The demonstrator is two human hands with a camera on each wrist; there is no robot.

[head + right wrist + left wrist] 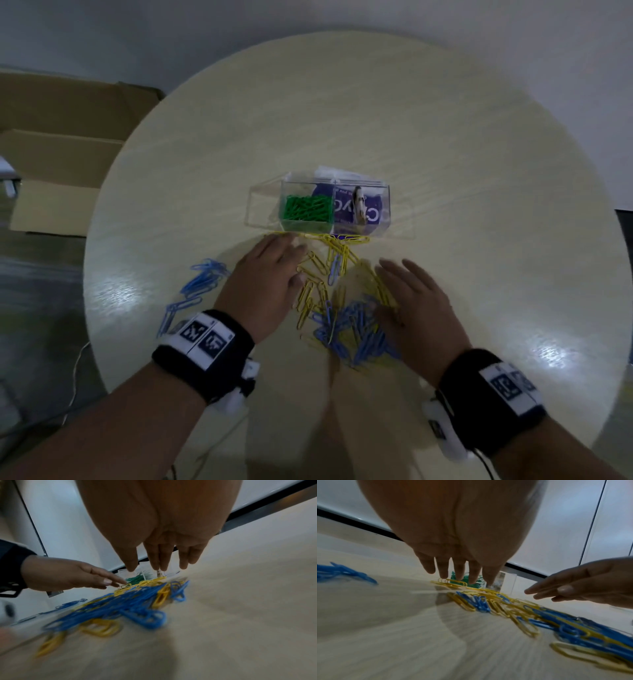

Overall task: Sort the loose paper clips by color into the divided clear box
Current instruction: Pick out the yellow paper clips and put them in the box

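The divided clear box (383,192) sits mid-table; green clips (306,207) fill its left compartment, and the right one shows a purple label. Yellow clips (329,260) lie scattered in front of the box, and a mixed blue and yellow heap (352,329) lies nearer me. A separate bunch of blue clips (202,281) lies to the left. My left hand (270,274) hovers flat beside the yellow clips, fingers straight (458,573). My right hand (411,308) is spread flat over the heap's right side, fingers straight (161,562). Neither hand holds a clip.
The round pale wooden table (479,171) carries everything. Its lid (260,209) lies open to the left of the box. Cardboard boxes (61,154) stand on the floor beyond the table's left edge. A cable (77,370) hangs at the left.
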